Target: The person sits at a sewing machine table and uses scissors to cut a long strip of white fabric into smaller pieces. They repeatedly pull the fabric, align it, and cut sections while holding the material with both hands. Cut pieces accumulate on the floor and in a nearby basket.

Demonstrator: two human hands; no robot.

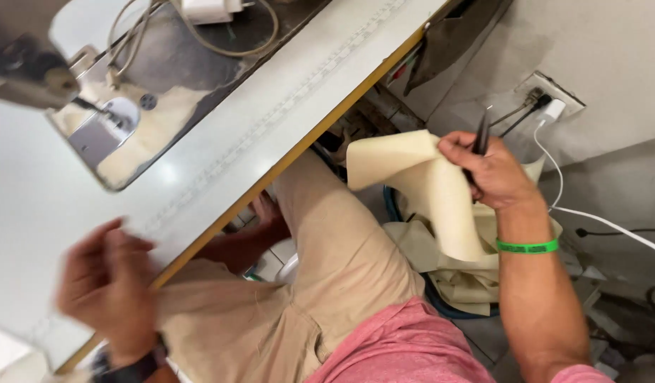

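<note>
My right hand point(487, 169) is off to the right of the table, gripping a cream cloth piece point(420, 177) together with a thin dark tool point(480, 135) that sticks up from the fingers. The cloth hangs down into a pile of cream cloth point(459, 280) in a blue-rimmed basket by my leg. My left hand point(107, 287), blurred with motion, hovers over the near edge of the white sewing table point(221, 142) and holds nothing that I can see. The sewing machine's head point(26, 64) and its metal needle plate point(104, 131) are at the top left.
Cables and a white charger point(207, 10) lie on the table's far part. A wall socket with a white plug point(551, 106) and a white cable point(611, 227) are on the right. My tan-trousered legs point(327, 248) sit under the table edge.
</note>
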